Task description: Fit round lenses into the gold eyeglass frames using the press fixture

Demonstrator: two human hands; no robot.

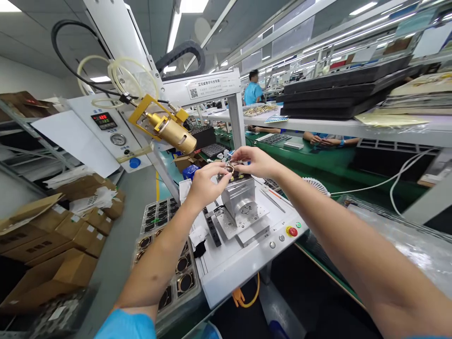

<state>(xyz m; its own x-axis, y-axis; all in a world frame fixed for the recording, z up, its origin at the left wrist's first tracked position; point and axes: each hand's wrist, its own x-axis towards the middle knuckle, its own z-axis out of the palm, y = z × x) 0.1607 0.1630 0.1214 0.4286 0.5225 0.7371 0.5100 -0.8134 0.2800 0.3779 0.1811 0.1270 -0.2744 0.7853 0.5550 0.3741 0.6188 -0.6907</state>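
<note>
My left hand [208, 184] reaches in from the lower left, its thumb and fingers closed around a small gold-rimmed ring part [230, 169]. From the right comes my right hand [257, 162], with its thumb and fingertips bent together at the ring's right edge. Both hands are just above a metal fixture block [240, 195], which has a dark top with small yellowish spots. The fixture stands on a flat metal plate [231, 230] on the white machine base [226, 268]. My fingers partly cover the ring and the fixture's top.
A gold cylindrical machine head [176, 136] hangs at upper left of my hands. Trays of ring parts [183, 282] lie lower left. Tweezers [273, 201] and a red emergency button [292, 231] are to the right. Cardboard boxes [52, 230] stand left; people sit beyond the bench.
</note>
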